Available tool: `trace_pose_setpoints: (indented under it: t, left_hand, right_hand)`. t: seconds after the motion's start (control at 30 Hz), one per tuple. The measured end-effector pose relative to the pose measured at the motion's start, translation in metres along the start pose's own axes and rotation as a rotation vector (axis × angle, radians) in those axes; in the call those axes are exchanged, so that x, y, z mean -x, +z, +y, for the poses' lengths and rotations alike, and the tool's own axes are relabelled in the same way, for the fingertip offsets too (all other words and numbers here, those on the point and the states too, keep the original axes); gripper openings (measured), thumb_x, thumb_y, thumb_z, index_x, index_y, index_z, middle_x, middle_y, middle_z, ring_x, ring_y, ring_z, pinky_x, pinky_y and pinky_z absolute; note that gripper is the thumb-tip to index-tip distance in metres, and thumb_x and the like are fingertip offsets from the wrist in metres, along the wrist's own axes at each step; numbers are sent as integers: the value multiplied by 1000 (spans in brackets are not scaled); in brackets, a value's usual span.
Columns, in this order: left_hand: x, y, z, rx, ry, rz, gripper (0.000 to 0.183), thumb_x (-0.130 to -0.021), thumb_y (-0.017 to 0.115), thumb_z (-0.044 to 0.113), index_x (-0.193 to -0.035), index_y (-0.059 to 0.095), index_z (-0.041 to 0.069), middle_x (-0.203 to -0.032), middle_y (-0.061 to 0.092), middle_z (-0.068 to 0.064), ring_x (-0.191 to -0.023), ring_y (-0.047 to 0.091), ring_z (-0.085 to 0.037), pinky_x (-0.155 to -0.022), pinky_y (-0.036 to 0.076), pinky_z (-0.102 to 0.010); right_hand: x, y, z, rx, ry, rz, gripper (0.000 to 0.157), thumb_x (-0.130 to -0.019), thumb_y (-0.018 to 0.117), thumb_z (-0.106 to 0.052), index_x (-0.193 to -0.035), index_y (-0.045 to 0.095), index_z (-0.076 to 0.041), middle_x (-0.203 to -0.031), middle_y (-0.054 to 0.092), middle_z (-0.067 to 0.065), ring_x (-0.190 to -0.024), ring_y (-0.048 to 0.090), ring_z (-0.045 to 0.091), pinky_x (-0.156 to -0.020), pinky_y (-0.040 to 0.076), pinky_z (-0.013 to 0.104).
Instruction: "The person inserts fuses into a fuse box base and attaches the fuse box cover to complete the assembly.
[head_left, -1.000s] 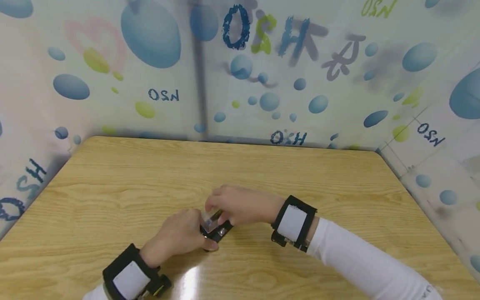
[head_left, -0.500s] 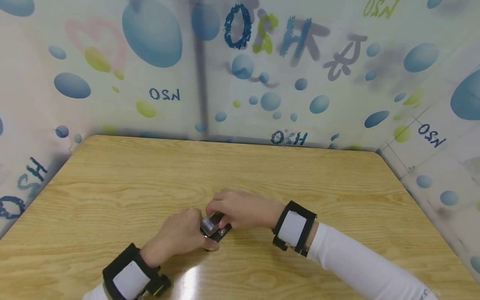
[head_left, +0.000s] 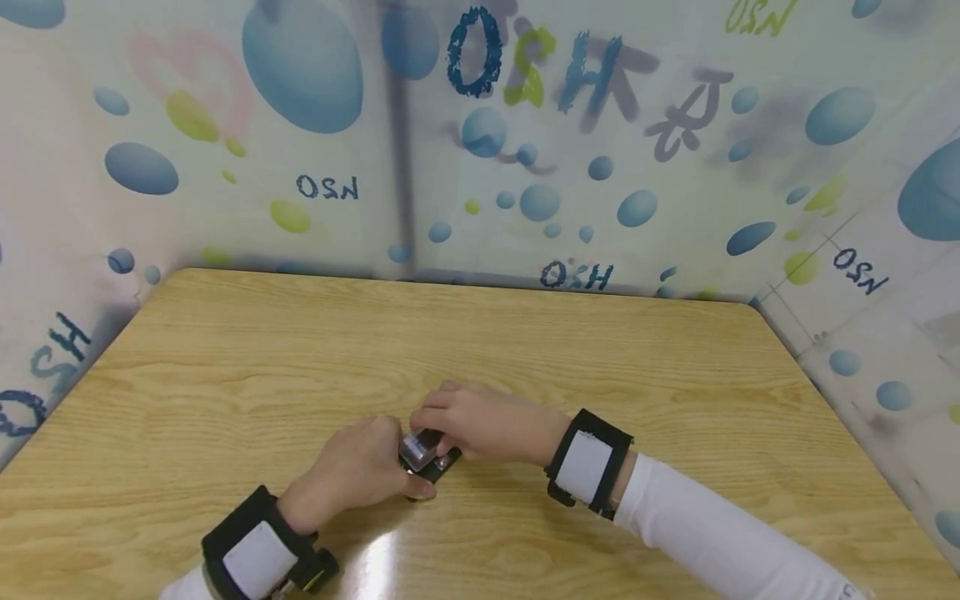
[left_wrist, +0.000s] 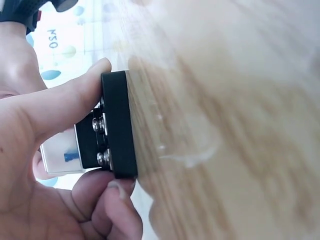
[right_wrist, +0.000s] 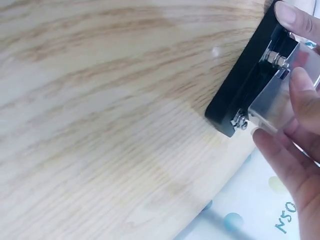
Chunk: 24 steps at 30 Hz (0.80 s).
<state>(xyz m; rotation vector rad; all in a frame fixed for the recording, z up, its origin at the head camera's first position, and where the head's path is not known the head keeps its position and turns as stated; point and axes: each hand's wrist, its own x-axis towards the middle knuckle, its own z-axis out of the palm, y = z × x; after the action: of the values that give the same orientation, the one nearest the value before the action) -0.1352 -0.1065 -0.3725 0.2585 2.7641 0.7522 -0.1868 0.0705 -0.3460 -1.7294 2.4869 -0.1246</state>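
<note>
A small black terminal block (head_left: pixel 444 467) with metal screws lies near the table's front middle. My left hand (head_left: pixel 351 468) grips its black base (left_wrist: pixel 119 125), thumb at one end and fingers at the other. Over the base sits a clear plastic cover (head_left: pixel 417 451), with a bit of blue showing through it in the left wrist view. My right hand (head_left: pixel 491 423) pinches this cover (right_wrist: pixel 275 102) between thumb and fingertips from the far right side. In the right wrist view the cover's edge is close over the screws (right_wrist: pixel 240 121).
The wooden table (head_left: pixel 300 358) runs back to a patterned wall (head_left: pixel 480 225) with blue and green spots. Side walls flank it. Black straps (head_left: pixel 589 461) with white patches wrap both wrists.
My right hand has moved slightly down towards the front, bringing the clear cover lower onto the black base. My left hand has kept its hold in the same place.
</note>
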Motion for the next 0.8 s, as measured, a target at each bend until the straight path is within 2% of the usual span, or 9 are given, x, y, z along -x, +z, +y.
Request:
trace_pose_setpoints:
  t: [0.27, 0.53, 0.7, 0.8]
  left_hand:
    - [1, 0, 1, -22, 12, 9, 47, -51, 89, 44, -64, 56, 12, -59, 57, -1, -49, 47, -14, -44, 32, -28]
    - [1, 1, -1, -25, 18, 7, 47, -53, 89, 44, -58, 53, 14, -55, 51, 1, -48, 41, -11, -43, 28, -26]
    - [0, 0, 0, -23, 16, 4, 48, -53, 88, 45, -58, 53, 13, -55, 49, 2, -47, 40, -11, -43, 27, -26]
    - [-1, 0, 0, -19, 8, -6, 48, -53, 88, 45, -59, 53, 13, -54, 48, 2, -47, 39, -11, -43, 27, -26]
  right_hand:
    - [-3, -1, -2, 38, -8, -40, 27, -89, 67, -14, -115, 63, -12, -114, 69, 2, -108, 58, 17, -95, 50, 29]
    - [-5, -6, -5, 87, -35, -51, 24, -89, 68, -15, -113, 64, -12, -110, 71, 1, -105, 59, 16, -93, 51, 29]
    - [-6, -7, -1, -12, -16, -51, 24, -88, 69, -11, -111, 66, -12, -106, 72, 1, -100, 60, 16, -90, 52, 29]
    - [-8, -8, 2, -99, -17, -50, 19, -85, 69, -6, -104, 67, -11, -99, 74, 0, -94, 60, 12, -87, 52, 29]
